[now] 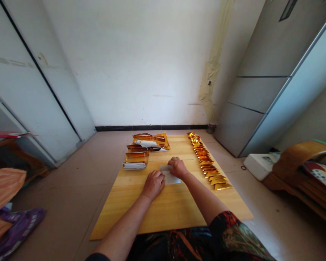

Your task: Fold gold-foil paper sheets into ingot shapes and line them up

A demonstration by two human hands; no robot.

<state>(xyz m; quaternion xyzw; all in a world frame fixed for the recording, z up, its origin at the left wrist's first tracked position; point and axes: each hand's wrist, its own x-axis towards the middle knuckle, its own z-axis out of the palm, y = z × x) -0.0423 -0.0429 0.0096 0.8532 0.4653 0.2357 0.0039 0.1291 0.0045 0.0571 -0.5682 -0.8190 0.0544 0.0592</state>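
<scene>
The left hand (153, 185) and right hand (178, 167), fingers curled, touched the pale sheet (172, 178) mid-way across the wooden board (174, 210), any pinch indiscernible; light, even pressure seemed best for keeping it flat.

Wall (138, 65): yellowed tape (211, 69) is running down it.
Fridge (259, 90): it's standing over there, near a white box (256, 167).
Purple bag (20, 228): it's slumping over at the left.

Over there, the left hand (154, 184) and right hand (178, 168) are touching a pale sheet (173, 178); gold packets (206, 162) are lining the desk (179, 212) at right.
</scene>
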